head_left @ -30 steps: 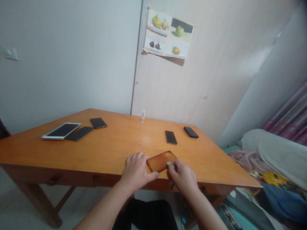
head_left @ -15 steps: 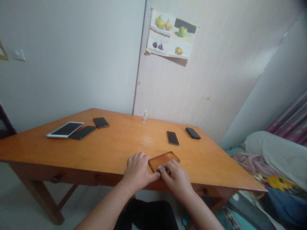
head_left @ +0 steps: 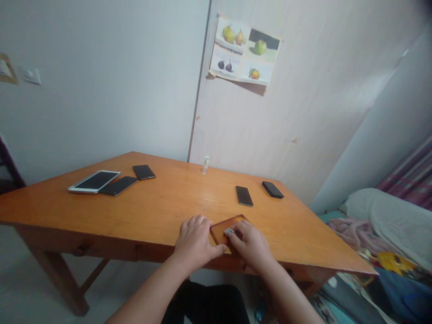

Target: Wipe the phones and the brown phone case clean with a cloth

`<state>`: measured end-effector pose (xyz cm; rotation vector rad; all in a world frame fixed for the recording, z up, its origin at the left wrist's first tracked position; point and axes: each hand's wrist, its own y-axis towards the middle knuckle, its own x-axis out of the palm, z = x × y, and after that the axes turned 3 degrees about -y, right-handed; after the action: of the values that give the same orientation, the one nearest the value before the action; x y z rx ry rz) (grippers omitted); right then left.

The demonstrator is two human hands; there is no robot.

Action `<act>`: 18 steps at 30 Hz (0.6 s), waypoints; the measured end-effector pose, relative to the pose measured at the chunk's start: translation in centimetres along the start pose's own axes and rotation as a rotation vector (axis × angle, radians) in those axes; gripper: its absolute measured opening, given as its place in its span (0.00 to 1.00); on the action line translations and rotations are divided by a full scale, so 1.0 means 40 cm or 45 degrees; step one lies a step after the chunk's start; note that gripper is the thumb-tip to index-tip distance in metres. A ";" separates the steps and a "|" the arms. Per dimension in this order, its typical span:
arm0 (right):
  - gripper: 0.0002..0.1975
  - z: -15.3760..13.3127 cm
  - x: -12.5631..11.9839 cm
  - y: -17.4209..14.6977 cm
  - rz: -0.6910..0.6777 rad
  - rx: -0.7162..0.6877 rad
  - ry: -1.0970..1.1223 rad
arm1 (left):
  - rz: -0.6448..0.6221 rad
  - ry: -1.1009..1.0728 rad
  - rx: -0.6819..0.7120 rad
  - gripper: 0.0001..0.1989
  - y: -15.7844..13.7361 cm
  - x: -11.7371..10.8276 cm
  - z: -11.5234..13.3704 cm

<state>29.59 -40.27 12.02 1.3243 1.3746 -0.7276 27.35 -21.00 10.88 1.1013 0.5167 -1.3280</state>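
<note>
A clear brownish phone case [head_left: 219,229] lies near the front edge of the table, its open side up. My left hand [head_left: 194,238] grips it at the left, thumb along the near edge and fingers at the far left corner. A small crumpled grey-white cloth [head_left: 229,231] is pinched in the fingers of my right hand [head_left: 251,243], over the inside of the case. This hand covers the case's right part.
Beyond the case lie a dark phone [head_left: 244,196] and a black phone [head_left: 272,189]. To the left are a white tablet [head_left: 94,181], a black tablet-like device [head_left: 119,185] and another dark device [head_left: 144,172]. A small clear bottle [head_left: 205,165] stands by the wall.
My right hand has slid slightly away from me and to the right over the case, with the cloth in its fingers. My left hand keeps its hold on the case.
</note>
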 end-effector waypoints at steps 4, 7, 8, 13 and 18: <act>0.12 0.017 -0.004 0.038 0.118 0.272 -0.168 | -0.027 -0.001 -0.025 0.26 0.001 -0.005 0.006; 0.11 -0.020 0.013 0.039 0.047 0.084 -0.017 | -0.012 -0.010 -0.032 0.24 0.001 -0.003 0.005; 0.11 -0.038 0.020 0.036 0.014 -0.009 0.046 | -0.002 -0.011 -0.030 0.22 0.001 -0.001 0.004; 0.13 -0.060 0.029 0.066 0.042 -0.003 0.002 | 0.036 -0.015 0.027 0.21 -0.001 0.003 -0.002; 0.13 0.052 -0.009 0.127 0.054 0.378 -0.164 | 0.039 -0.027 0.036 0.24 -0.001 0.001 -0.005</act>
<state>34.92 -41.29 12.94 1.5035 1.1632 -0.9994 27.37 -20.85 10.75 1.1130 0.4655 -1.3224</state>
